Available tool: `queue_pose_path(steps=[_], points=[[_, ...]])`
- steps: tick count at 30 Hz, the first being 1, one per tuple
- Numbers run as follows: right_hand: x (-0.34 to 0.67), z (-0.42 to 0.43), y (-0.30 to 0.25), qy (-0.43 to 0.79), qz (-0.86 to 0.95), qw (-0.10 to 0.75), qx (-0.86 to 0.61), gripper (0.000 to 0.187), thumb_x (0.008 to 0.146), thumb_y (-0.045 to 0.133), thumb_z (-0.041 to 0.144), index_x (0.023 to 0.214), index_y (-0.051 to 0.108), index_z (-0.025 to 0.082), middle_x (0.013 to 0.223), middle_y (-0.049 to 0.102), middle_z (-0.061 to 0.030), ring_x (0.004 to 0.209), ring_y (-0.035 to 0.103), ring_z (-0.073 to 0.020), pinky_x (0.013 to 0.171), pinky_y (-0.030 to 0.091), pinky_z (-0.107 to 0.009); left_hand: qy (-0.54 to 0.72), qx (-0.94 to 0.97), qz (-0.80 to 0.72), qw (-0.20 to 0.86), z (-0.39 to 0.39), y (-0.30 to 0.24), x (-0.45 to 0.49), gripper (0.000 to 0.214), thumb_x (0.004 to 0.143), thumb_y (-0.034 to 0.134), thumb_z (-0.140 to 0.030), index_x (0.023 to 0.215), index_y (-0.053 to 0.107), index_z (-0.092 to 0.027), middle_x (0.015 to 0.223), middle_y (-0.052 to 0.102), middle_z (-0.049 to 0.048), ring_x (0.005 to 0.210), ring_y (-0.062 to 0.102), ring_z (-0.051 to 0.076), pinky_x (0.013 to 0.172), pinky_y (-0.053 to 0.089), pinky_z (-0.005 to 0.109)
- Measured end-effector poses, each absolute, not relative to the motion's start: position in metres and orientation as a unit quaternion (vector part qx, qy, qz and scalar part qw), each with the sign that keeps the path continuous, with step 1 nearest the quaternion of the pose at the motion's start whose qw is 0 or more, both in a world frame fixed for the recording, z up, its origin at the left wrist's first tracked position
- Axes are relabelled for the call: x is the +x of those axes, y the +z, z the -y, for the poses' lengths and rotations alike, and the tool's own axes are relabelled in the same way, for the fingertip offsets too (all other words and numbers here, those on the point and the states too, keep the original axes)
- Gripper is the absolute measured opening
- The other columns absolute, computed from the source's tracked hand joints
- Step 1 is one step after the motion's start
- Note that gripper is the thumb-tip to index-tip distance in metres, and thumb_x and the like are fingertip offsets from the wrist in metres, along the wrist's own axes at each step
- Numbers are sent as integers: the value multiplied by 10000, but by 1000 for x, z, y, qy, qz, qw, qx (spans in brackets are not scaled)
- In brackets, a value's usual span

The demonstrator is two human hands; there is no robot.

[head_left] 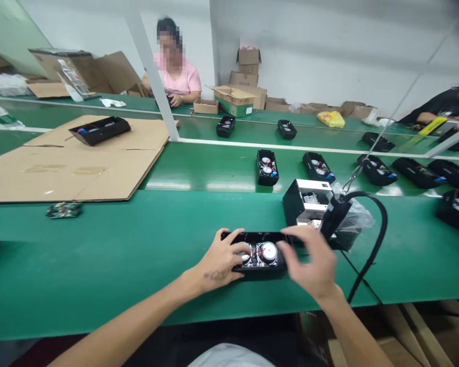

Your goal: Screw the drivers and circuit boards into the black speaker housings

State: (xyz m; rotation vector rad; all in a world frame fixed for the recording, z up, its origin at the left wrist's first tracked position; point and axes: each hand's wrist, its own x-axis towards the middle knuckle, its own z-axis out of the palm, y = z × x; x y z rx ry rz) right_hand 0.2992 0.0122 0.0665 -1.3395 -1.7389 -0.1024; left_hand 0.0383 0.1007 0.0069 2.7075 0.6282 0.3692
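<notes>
A black open speaker housing (pixel 260 253) with two round silver drivers lies on the green table (pixel 137 244) near its front edge. My left hand (pixel 221 259) grips its left end, fingers curled over the rim. My right hand (pixel 312 261) rests on its right end, fingers bent over the top edge. Just behind the right hand hangs a black power screwdriver (pixel 334 216) with a thick black cable (pixel 371 239), and a black and white box (pixel 306 201) stands beside it.
Several more black housings (pixel 268 167) sit on the belt behind. Flat cardboard (pixel 72 163) covers the left, with a small circuit board (pixel 64 209) by it. A person in pink (pixel 176 76) sits far back; another person (pixel 443 107) works at far right.
</notes>
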Motion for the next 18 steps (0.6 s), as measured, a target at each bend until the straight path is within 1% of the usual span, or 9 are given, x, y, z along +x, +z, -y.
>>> queue_pose_path(steps=[1, 2, 4, 6, 8, 11, 13, 15, 18], points=[[315, -7, 66, -109, 616, 536, -567, 412, 918, 801, 243, 1301, 650, 252, 1140, 724, -96, 1055, 689, -282, 949, 548, -446, 143, 958, -211, 134, -94, 1, 36, 178, 820, 938, -357, 853, 805, -244, 1304, 787, 18, 1564, 437, 438, 1228, 221, 629], [331, -5, 64, -153, 537, 573, -600, 507, 908, 828, 309, 1364, 616, 240, 1215, 699, -125, 1107, 680, -308, 964, 549, -474, 154, 961, -204, 108, -88, -3, 35, 166, 838, 926, -351, 851, 803, -241, 1314, 785, 21, 1569, 434, 439, 1238, 205, 637], [361, -4, 58, -130, 460, 556, -680, 636, 932, 796, 462, 1463, 558, 204, 1351, 654, -188, 1228, 655, -365, 1021, 536, -546, 169, 962, -200, 80, -82, -7, 33, 170, 858, 914, -348, 828, 791, -235, 1321, 781, 20, 1573, 437, 436, 1248, 195, 637], [382, -8, 49, -1, 448, 507, -736, 599, 975, 708, 569, 1429, 593, 195, 1350, 688, -196, 1237, 674, -376, 1055, 528, -582, 176, 961, -199, 73, -81, -8, 32, 183, 863, 911, -354, 818, 781, -233, 1313, 784, 13, 1571, 445, 434, 1247, 199, 633], [393, -11, 38, 87, 428, 506, -744, 542, 923, 763, 597, 1284, 660, 206, 1193, 765, -147, 1097, 732, -340, 1010, 561, -546, 180, 960, -199, 75, -84, -8, 32, 192, 866, 911, -360, 815, 776, -233, 1308, 788, 4, 1572, 449, 430, 1246, 201, 626], [388, -13, 24, 118, 409, 589, -687, 511, 826, 868, 534, 1158, 647, 215, 896, 751, -36, 800, 719, -244, 826, 597, -436, 192, 957, -199, 87, -89, -10, 33, 217, 855, 924, -385, 811, 770, -238, 1302, 794, -13, 1568, 463, 414, 1248, 198, 608], [378, -16, 21, 200, 399, 647, -618, 457, 876, 811, 506, 1174, 613, 222, 724, 665, 39, 617, 636, -185, 670, 563, -369, 206, 953, -202, 94, -92, -12, 34, 230, 841, 934, -405, 807, 772, -246, 1277, 802, -20, 1552, 488, 400, 1246, 211, 589], [369, -20, 27, 285, 373, 674, -570, 415, 895, 788, 483, 1153, 596, 221, 628, 592, 79, 511, 558, -150, 550, 493, -312, 220, 948, -208, 98, -93, -14, 35, 241, 819, 949, -421, 800, 775, -255, 1248, 810, -22, 1527, 519, 389, 1238, 235, 568], [366, -26, 54, 272, 329, 718, -550, 417, 838, 866, 428, 1050, 563, 234, 575, 542, 108, 456, 503, -116, 479, 414, -255, 234, 942, -221, 91, -91, -15, 38, 247, 795, 962, -413, 785, 771, -257, 1234, 815, -20, 1499, 546, 388, 1223, 264, 562]])
